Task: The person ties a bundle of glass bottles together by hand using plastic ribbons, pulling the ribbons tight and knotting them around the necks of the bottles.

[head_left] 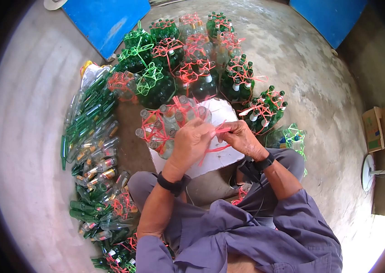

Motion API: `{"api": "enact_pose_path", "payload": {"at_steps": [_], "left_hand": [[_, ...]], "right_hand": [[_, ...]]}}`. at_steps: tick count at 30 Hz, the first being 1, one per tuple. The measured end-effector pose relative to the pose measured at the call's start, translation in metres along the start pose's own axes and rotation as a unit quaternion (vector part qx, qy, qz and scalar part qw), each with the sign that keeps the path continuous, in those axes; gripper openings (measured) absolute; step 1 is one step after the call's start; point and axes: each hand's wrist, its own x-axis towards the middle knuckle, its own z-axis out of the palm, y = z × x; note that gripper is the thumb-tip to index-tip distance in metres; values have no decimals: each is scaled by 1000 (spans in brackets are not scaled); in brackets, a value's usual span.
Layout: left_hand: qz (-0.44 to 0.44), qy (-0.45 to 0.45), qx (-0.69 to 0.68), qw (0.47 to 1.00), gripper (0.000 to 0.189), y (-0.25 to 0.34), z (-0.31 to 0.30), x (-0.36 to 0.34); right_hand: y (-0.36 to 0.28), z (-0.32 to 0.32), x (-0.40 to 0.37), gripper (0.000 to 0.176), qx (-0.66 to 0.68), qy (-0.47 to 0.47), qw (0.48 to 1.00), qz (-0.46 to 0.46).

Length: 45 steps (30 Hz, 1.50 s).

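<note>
In front of me a bundle of clear glass bottles [169, 122] stands upright on a white board [217, 161]. Red plastic strapping [222, 130] is looped around the bottle necks, with loose ends trailing over the board. My left hand [188, 144], at the bundle's right side, pinches the strapping between thumb and fingers. Close beside it, my right hand [243, 139] is closed on the same strapping, so a short stretch of it runs between the two hands. My left hand hides part of the bundle.
Tied bundles of green bottles [156, 88] and clear ones stand on the floor ahead. Loose bottles [94, 152] lie piled along the left wall. A cardboard box [372, 132] and a fan [368, 173] are at the right. Blue panels [106, 22] stand at the back.
</note>
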Motion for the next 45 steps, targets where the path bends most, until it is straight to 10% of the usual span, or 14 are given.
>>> {"api": "enact_pose_path", "payload": {"at_steps": [34,45], "left_hand": [[-73,-122,-112,983,7,-7,-1,2],[-59,18,-197,978,5,-12,4,5]], "right_hand": [[3,-2,10,20,97,75,992,25],[-1,-7,9,21,17,50,997,62]]}}
